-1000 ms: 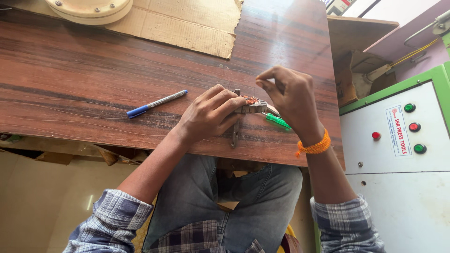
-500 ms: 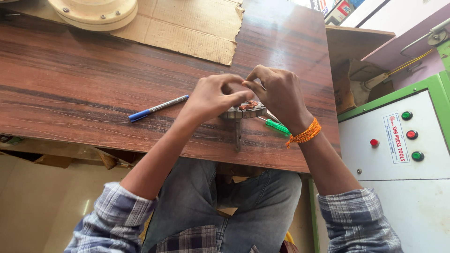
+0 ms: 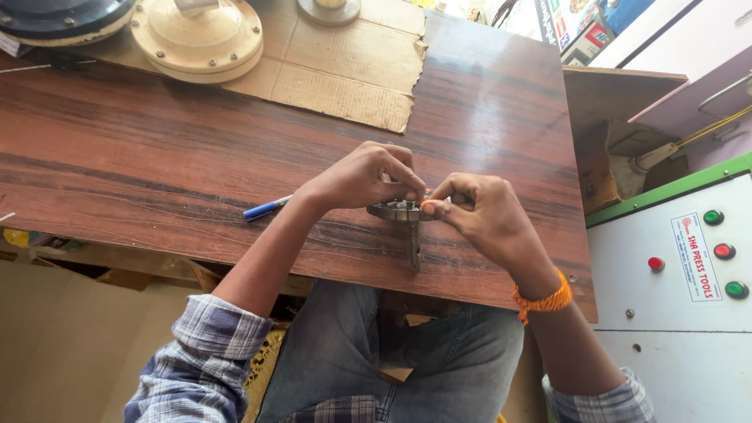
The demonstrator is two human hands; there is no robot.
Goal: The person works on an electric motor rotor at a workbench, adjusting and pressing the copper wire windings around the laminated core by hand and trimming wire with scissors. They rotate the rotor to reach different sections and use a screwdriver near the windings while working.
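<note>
— How are the two hands placed, and what is held?

— Both are brought together over a small round metal part (image 3: pixel 398 209) lying on the wooden table (image 3: pixel 157 164), close to its near edge. The left hand (image 3: pixel 362 177) is curled, its fingertips (image 3: pixel 409 194) pinched down on the top of the part. The right hand (image 3: pixel 486 218) is likewise half closed, its thumb and forefinger pinched at the part's right rim. Neither hand is spread flat; both are closed on the same piece. Whether something smaller is gripped between the right fingers cannot be told.

— Is anything attached to that part?

— A narrow metal stem (image 3: pixel 413 247) is seen running from beneath it toward the table's edge. How the two are joined is hidden by the fingers.

— What else is counted on the table?

— One blue pen (image 3: pixel 265 209) is lying just beside the left wrist, partly covered by it. One sheet of cardboard (image 3: pixel 345 78) is laid at the far side, and on it one cream round housing (image 3: pixel 197 35) with bolts about its rim. One dark round housing (image 3: pixel 63 16) is cut off at the top left corner, and one smaller round piece (image 3: pixel 329 9) at the top edge.

— And off the table?

— One orange band (image 3: pixel 542 301) is worn on the right wrist. To the right, one white control panel (image 3: pixel 674 290) is seen, on which two green buttons and two red ones are counted.
</note>
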